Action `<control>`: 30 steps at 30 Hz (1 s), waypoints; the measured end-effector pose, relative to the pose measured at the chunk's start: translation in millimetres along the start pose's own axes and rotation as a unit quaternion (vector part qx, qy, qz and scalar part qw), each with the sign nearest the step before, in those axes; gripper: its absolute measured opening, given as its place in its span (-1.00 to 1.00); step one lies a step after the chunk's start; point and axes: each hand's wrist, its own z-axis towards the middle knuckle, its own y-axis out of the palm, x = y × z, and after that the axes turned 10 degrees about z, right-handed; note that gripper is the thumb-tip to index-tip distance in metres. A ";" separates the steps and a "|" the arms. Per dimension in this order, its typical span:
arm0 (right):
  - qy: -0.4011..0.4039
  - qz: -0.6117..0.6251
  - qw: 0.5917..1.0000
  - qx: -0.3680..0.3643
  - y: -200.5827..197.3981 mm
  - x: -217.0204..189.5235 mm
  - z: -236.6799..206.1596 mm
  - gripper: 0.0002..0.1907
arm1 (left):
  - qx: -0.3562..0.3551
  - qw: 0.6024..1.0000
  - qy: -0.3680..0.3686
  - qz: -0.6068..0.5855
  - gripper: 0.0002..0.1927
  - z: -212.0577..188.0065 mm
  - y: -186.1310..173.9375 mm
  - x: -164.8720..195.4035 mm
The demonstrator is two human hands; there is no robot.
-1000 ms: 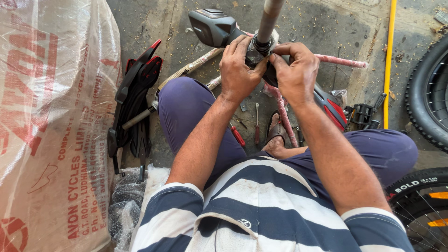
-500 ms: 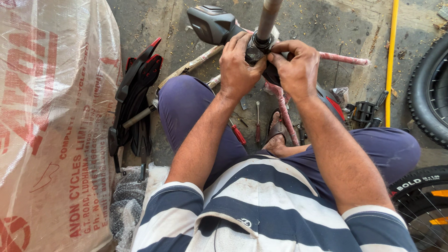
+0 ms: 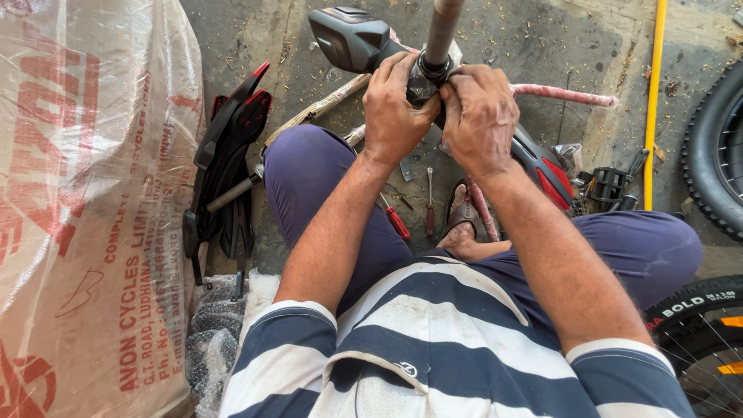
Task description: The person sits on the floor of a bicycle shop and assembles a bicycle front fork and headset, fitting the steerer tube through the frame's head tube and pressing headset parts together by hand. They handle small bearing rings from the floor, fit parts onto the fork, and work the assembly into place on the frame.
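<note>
Both hands have barely shifted since the earlier frames; the left hand (image 3: 393, 104) and right hand (image 3: 480, 116) stay pressed together around the grey metal post (image 3: 441, 35). Fingers (image 3: 402, 73) of the left hand curl tightly over a dark ring at the base of the post, and the right hand's fingers clamp the same joint from the other side, thumbs meeting in front. Rising straight up beyond the fingertips, the post is smooth, round and dull grey. Just left of the fingers juts a black plastic housing (image 3: 348, 37). Beyond the right fingers runs a tube wrapped in pink paper (image 3: 565, 96). Below the hands, red-handled screwdrivers (image 3: 396, 220) lie on the concrete floor (image 3: 534, 42).
</note>
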 end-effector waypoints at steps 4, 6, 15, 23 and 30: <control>-0.002 0.026 1.000 -0.014 -5.6 0.5 0.7 -0.89 | 0.000 1.000 0.000 0.002 -0.42 -0.5 0.4 1.6; 0.012 0.043 0.999 0.001 -4.5 0.8 2.3 -0.90 | 0.004 1.000 0.004 0.004 -0.42 1.6 -0.1 1.2; 0.037 0.076 0.996 0.034 -4.9 -2.4 6.5 -0.87 | 0.001 1.000 -0.001 -0.002 -0.43 4.1 -1.6 6.3; 0.063 0.123 0.989 0.049 -6.6 -6.7 9.3 -0.84 | -0.003 1.000 -0.006 -0.005 -0.41 4.6 -1.8 6.8; -0.003 0.015 0.999 0.052 -0.5 -4.9 5.5 -0.89 | -0.011 0.998 -0.023 0.051 -0.40 3.7 -2.8 10.2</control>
